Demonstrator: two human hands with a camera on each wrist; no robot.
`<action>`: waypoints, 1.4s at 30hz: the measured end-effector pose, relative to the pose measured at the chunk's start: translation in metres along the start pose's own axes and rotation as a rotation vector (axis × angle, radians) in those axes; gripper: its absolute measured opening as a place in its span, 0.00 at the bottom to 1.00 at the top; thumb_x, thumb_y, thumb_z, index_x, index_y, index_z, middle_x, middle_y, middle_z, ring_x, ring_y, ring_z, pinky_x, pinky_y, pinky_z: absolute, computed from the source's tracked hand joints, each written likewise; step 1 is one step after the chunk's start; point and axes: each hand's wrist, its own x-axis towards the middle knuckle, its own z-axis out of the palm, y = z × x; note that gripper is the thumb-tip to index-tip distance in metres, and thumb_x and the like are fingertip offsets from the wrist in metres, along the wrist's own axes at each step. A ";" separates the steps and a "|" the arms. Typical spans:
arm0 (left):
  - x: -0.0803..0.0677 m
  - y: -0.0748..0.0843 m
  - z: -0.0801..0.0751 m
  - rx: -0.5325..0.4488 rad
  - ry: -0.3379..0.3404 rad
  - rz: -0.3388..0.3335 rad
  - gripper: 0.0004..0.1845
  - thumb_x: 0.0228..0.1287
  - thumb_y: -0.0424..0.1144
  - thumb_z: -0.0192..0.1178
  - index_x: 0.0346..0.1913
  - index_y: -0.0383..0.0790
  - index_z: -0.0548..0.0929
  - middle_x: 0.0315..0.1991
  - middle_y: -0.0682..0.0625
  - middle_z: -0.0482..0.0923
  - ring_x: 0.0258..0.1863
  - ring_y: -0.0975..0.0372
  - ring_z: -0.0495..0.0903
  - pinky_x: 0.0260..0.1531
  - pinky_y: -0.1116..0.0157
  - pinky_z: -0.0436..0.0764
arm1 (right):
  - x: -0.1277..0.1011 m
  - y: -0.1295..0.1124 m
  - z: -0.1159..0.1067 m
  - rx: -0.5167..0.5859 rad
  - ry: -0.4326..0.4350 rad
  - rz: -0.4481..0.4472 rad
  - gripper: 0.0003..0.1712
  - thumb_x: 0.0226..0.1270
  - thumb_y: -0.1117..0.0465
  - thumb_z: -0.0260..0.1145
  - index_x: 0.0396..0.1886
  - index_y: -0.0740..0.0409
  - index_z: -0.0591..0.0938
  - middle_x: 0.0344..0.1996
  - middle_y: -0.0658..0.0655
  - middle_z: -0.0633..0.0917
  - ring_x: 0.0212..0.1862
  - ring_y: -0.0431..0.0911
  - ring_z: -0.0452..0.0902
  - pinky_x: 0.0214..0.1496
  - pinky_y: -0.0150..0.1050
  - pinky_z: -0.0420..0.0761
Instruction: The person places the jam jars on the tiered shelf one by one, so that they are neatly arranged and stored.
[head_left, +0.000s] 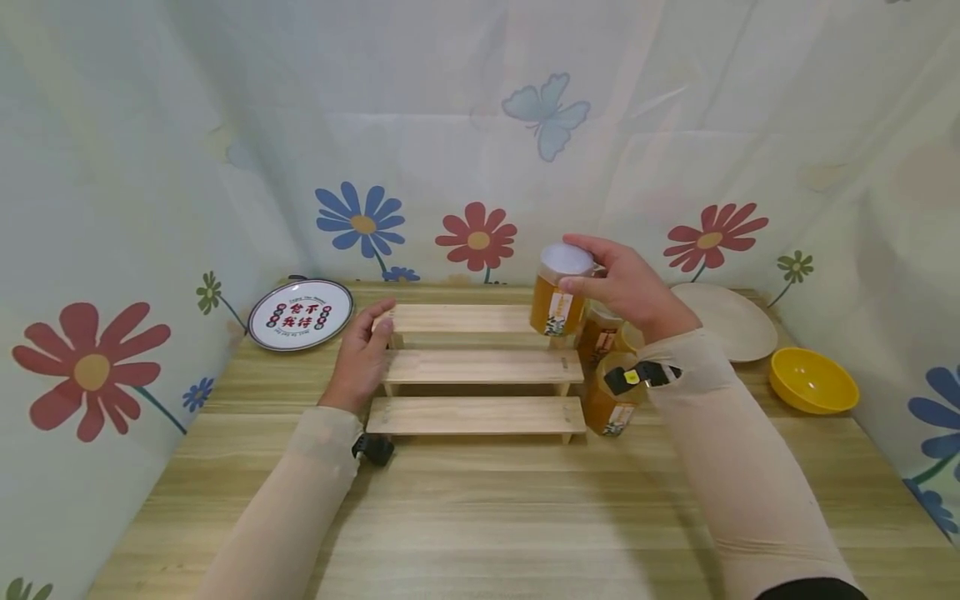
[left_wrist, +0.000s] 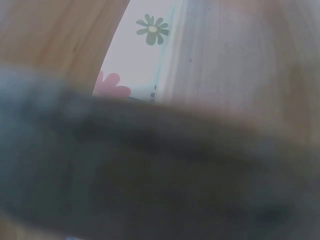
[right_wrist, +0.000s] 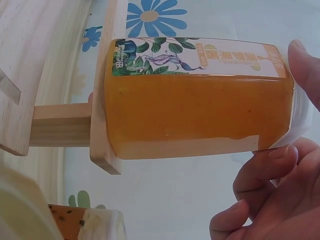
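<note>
My right hand (head_left: 626, 283) grips a jar of orange jam-like filling (right_wrist: 200, 105) around its white lid, thumb on one side and fingers on the other. The jar is upright at the right end of the top board of a three-step wooden rack (head_left: 480, 367); in the right wrist view its base meets the board or nearly does. At the rack's left end, my left hand (head_left: 358, 358) holds the side by the upper board. A dark blur covers much of the left wrist view. Two more jars, a front one (head_left: 611, 400) and a rear one (head_left: 597, 333), stand right of the rack, partly behind my right wrist.
A white plate with red lettering (head_left: 300, 315) lies at the back left of the wooden table (head_left: 480, 517). At the right are a beige plate (head_left: 727, 321) and a yellow bowl (head_left: 813, 381). A flowered curtain (head_left: 420, 125) hangs behind and along the sides.
</note>
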 end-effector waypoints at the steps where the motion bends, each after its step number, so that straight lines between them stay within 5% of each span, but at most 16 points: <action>1: 0.000 0.000 0.000 -0.002 -0.001 -0.002 0.23 0.87 0.47 0.47 0.77 0.48 0.71 0.80 0.49 0.64 0.76 0.56 0.64 0.77 0.51 0.62 | 0.001 0.000 0.001 -0.004 0.001 0.000 0.41 0.74 0.57 0.72 0.83 0.48 0.67 0.75 0.61 0.72 0.67 0.59 0.71 0.71 0.60 0.75; 8: -0.001 0.005 0.000 0.000 -0.001 0.001 0.23 0.87 0.42 0.46 0.77 0.43 0.70 0.80 0.46 0.63 0.77 0.54 0.63 0.77 0.52 0.62 | 0.005 0.000 0.004 0.020 -0.012 -0.024 0.41 0.75 0.57 0.71 0.82 0.49 0.67 0.73 0.61 0.73 0.66 0.59 0.71 0.71 0.58 0.74; 42: 0.002 0.002 -0.002 0.040 -0.006 0.009 0.25 0.87 0.47 0.46 0.78 0.44 0.70 0.81 0.48 0.62 0.79 0.55 0.60 0.78 0.49 0.60 | 0.025 -0.014 0.034 0.074 -0.022 -0.074 0.41 0.73 0.58 0.73 0.82 0.50 0.67 0.73 0.58 0.75 0.72 0.55 0.69 0.76 0.57 0.71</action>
